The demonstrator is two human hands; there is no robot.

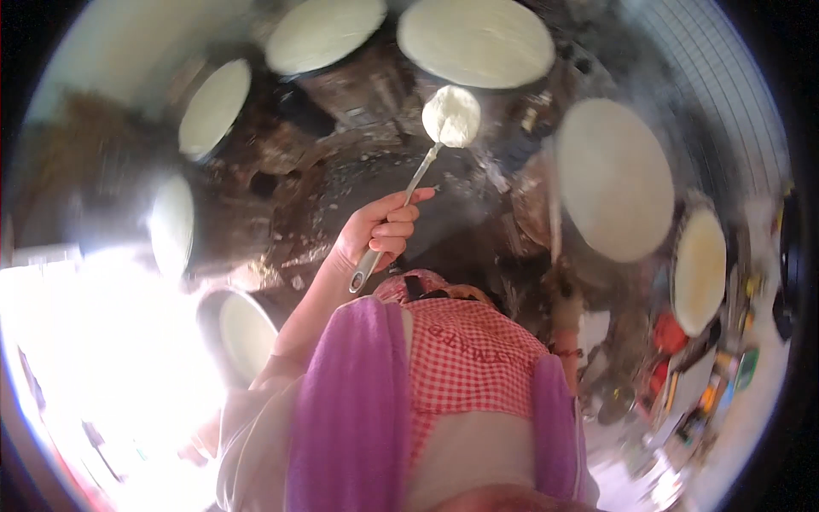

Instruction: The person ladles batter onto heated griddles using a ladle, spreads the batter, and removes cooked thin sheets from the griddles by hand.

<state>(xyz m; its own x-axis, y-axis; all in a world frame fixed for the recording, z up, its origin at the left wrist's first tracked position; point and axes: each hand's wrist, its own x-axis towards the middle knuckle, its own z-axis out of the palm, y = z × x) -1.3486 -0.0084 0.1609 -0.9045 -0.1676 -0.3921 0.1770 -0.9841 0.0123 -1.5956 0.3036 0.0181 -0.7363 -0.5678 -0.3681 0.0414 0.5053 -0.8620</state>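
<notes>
My left hand (387,230) grips the metal handle of a ladle (419,173), its index finger stretched along the shaft. White, thick-looking stuff (451,116) fills the round ladle bowl, which is held out just in front of a large pot of pale milky liquid (477,41). At the right, my right arm (565,326) reaches forward with a bracelet at the wrist. My right hand (564,285) is dark and blurred beside the lower end of a long pole (555,205); its grip cannot be made out.
Around me curve several more wide pots of pale liquid, among them a left one (216,109), a far one (326,35) and a right one (614,179). A yellowish-topped pot (700,272) stands farther right. Steam hangs about. Red items (670,333) and clutter lie at the right.
</notes>
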